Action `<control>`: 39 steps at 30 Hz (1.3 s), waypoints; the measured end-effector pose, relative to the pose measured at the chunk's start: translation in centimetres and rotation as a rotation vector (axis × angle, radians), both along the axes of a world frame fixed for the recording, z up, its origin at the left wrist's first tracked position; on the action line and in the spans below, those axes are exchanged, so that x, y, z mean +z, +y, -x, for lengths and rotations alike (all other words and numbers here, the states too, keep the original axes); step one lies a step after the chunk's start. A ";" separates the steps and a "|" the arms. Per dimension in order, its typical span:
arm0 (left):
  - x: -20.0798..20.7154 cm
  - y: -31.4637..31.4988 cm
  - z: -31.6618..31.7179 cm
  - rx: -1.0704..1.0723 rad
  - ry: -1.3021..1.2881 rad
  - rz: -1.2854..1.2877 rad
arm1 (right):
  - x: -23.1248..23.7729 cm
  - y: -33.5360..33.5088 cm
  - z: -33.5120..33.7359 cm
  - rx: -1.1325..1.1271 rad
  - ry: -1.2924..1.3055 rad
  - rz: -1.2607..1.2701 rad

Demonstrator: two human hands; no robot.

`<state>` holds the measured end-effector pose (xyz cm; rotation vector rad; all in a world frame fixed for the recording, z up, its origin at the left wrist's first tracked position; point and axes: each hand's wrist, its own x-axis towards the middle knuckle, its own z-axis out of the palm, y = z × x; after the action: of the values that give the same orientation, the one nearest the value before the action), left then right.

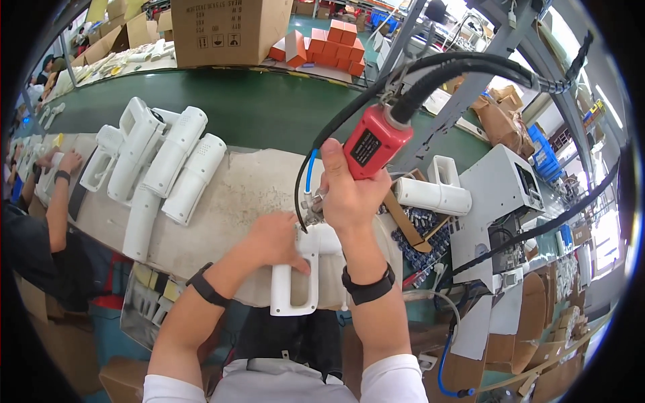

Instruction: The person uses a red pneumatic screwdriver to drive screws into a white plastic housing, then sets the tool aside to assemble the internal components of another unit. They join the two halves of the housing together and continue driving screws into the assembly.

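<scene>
My right hand (351,198) is wrapped round a red power screwdriver (377,142), whose thick black cable rises to the upper right. The tool's metal front end points down at a white plastic housing (293,310) with a loop handle, lying on the workbench near me. My left hand (272,236) grips that housing by its upper part, thumb over the handle. Whether the tip touches a screw is hidden by the tool and my hands. A thin blue air tube (310,171) hangs beside the tool.
Several similar white housings (161,154) lie together at the left of the bench. Another white housing (433,195) rests at the right, by a heap of small screws (420,228) and a white machine (494,201). A co-worker's arm (59,208) shows at the far left. Behind runs a green conveyor (269,101).
</scene>
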<state>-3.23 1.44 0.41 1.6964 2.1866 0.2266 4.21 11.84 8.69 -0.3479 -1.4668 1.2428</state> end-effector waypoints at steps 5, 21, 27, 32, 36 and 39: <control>-0.2 -0.1 -0.2 0.017 -0.043 -0.029 | -1.2 -0.3 -0.1 0.050 -0.016 0.002; -0.8 2.1 0.1 -0.026 -0.026 -0.101 | -0.3 -1.4 -3.6 0.015 0.004 0.031; -1.9 -0.2 -0.1 0.127 0.003 -0.356 | -1.3 -1.1 -3.4 0.027 -0.107 -0.045; -3.3 -3.3 2.2 0.193 -0.508 -0.194 | 5.1 -3.4 -4.3 0.064 0.078 -0.081; -6.3 -3.2 2.0 0.219 -0.406 -0.263 | 5.7 -3.7 -0.8 0.039 0.053 -0.093; -7.9 -3.2 1.7 0.245 -0.336 -0.513 | 3.8 -3.4 1.6 0.063 0.040 -0.081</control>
<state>-4.97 -1.78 -7.47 1.4678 2.1822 1.1335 2.62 8.41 12.44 -0.2229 -1.4992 1.2299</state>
